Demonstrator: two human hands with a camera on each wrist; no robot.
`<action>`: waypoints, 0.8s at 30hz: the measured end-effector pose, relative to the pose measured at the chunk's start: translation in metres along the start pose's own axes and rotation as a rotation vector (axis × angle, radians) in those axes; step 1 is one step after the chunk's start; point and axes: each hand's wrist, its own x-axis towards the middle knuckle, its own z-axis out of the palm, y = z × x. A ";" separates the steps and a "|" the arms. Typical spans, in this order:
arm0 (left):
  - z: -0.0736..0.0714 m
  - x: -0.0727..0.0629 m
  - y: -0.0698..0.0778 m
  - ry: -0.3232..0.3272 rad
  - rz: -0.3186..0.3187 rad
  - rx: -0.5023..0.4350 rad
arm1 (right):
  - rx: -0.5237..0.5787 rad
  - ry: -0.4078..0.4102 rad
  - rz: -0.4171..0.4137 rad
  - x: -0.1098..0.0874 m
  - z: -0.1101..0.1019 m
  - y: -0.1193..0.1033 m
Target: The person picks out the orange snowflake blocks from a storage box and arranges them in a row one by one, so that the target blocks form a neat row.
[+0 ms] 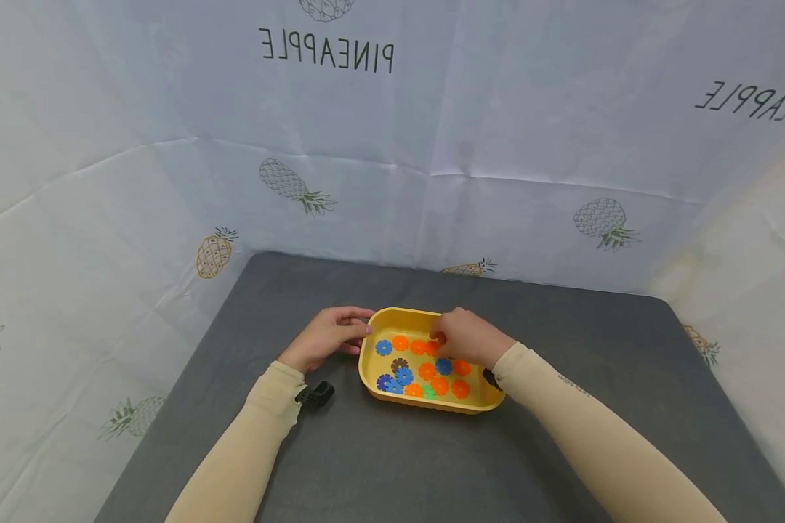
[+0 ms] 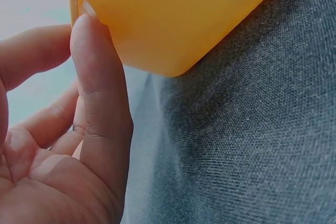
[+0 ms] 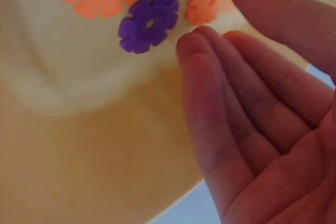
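Touching the left end of the yellow oblong plastic tray with relaxed left hand, reaching inside with right hand, thumb parted from bunched fingers, apparently selecting among multicoloured notched plastic discs on its floor, probably needing a pinch next.

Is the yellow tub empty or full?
Neither: the yellow tub holds notched discs, orange, blue and green among them, but bare yellow floor shows between them.

Draped nook: grey tbl, pineapple-print bkdrp
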 end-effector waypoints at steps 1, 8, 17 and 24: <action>0.000 0.001 0.000 0.000 0.002 0.002 | -0.020 0.006 0.011 0.000 0.002 0.000; 0.000 0.003 -0.001 0.007 0.006 0.005 | -0.105 0.028 0.060 0.002 0.009 -0.006; 0.001 0.004 -0.001 0.004 0.001 -0.005 | -0.076 0.060 0.097 0.004 0.018 -0.014; 0.001 0.003 -0.006 0.008 -0.004 -0.010 | -0.077 0.078 0.104 0.006 0.022 -0.019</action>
